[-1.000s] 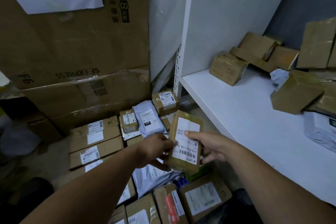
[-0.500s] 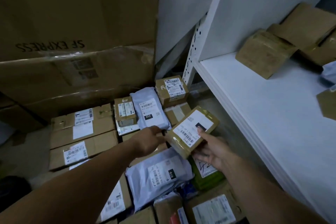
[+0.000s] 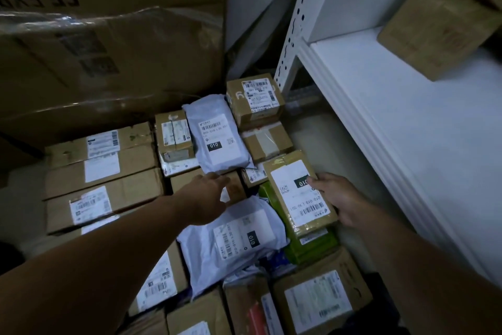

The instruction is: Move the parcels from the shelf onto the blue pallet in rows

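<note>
— Where's the box (image 3: 298, 196)?
— My right hand (image 3: 342, 201) grips its right edge; it lies on the green parcel (image 3: 312, 249), beside the shelf (image 3: 407, 122).
— Left hand (image 3: 206, 196)?
— Fingers loose, holding nothing, over the pile (image 3: 103, 198).

Single head-worn wide-angle view, steeply downward and close over floor-level parcels (image 3: 217, 139) beside shelf (image 3: 407, 117).
</note>
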